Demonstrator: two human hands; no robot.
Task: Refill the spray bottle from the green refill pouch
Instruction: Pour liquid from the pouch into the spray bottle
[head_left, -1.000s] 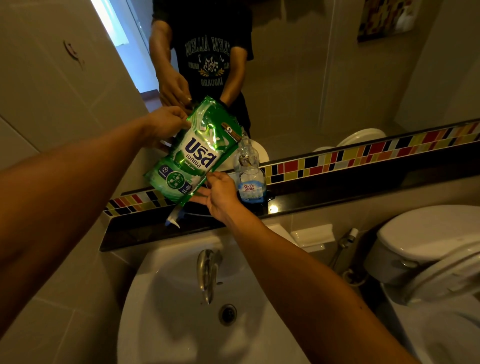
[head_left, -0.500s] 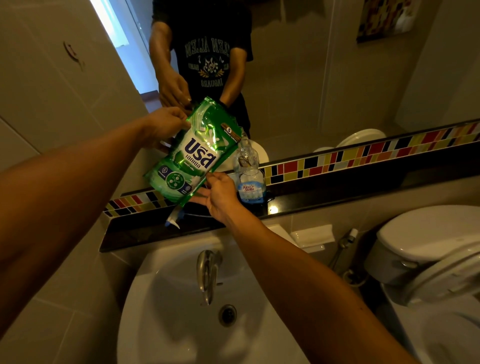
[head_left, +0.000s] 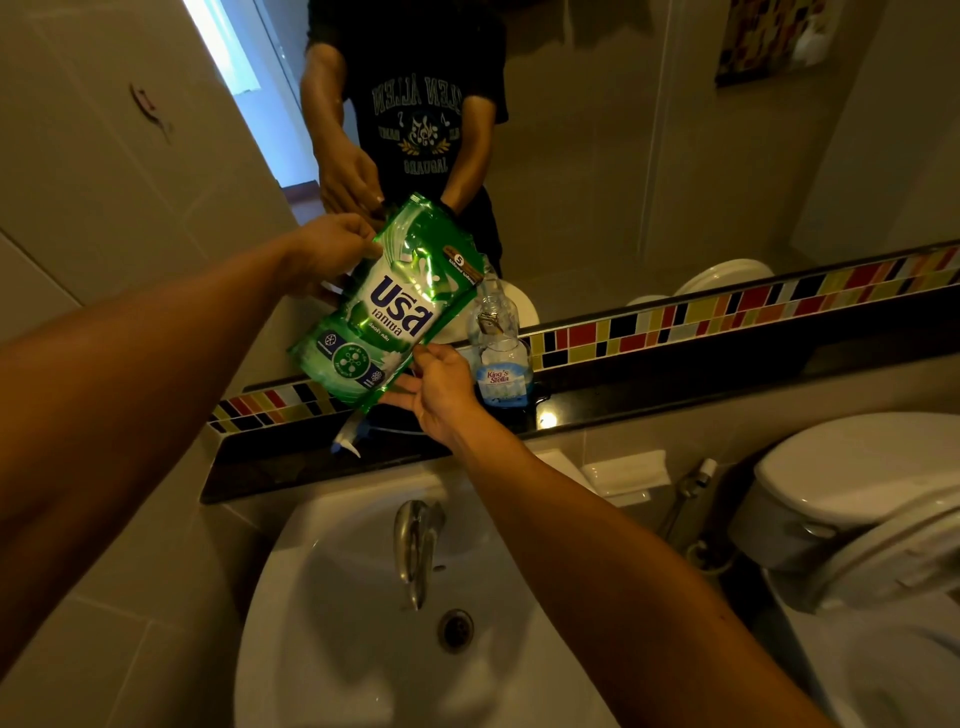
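A: Spray bottle (head_left: 500, 347) first, please: where is it, and what is new since a second ago?

B: Let me go from near to far. The white sink (head_left: 332, 597) and its tap (head_left: 415, 545) are closest. Behind them, on the dark ledge (head_left: 649, 400), the right hand (head_left: 441, 397) pinches the lower edge of the green refill pouch (head_left: 387, 317) with thumb and finger, the other fingers spread loosely. The detached spray head (head_left: 349, 439) lies on the ledge just under the pouch. The bottle stands open on the ledge, just beside that hand. Further back, the left hand (head_left: 324, 249) grips the upper side of the pouch.

A: And the change?

B: Almost none. Pouch, bottle and both hands are in the same positions as one second ago; the pouch corner with the brown mark is still at the bottle mouth.

A: So what does that mean?

B: I judge that the pouring is steady and continues. The level looks low, but I cannot see a stream.
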